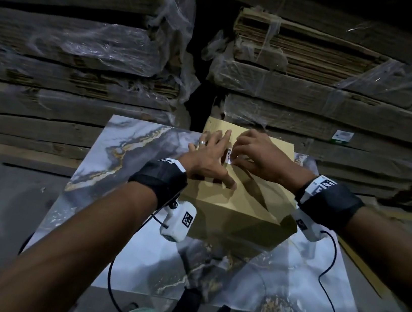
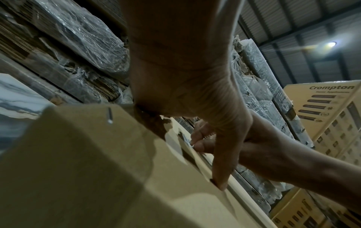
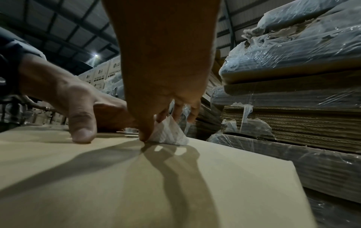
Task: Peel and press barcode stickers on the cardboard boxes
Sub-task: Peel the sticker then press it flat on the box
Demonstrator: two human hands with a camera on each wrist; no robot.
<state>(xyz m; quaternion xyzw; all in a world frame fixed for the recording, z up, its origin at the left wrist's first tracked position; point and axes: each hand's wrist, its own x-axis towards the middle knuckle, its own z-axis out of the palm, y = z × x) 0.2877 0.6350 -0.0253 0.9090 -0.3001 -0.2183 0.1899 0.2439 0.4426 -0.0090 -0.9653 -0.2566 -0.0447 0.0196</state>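
Now I hold barcode sticker (image 1: 228, 156) w/ right hand (image 1: 258, 155) pinching, left hand (image 1: 207, 158) flat on cardboard box (image 1: 245, 203) beside, pressing not yet done.

A plain brown cardboard box (image 1: 243, 200) sits closed on a marbled tabletop. A small white barcode sticker (image 1: 229, 156) lies on its top face, one end lifted and crumpled.

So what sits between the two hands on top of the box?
The barcode sticker, on the cardboard box between left hand and right hand; clearest in the head view.
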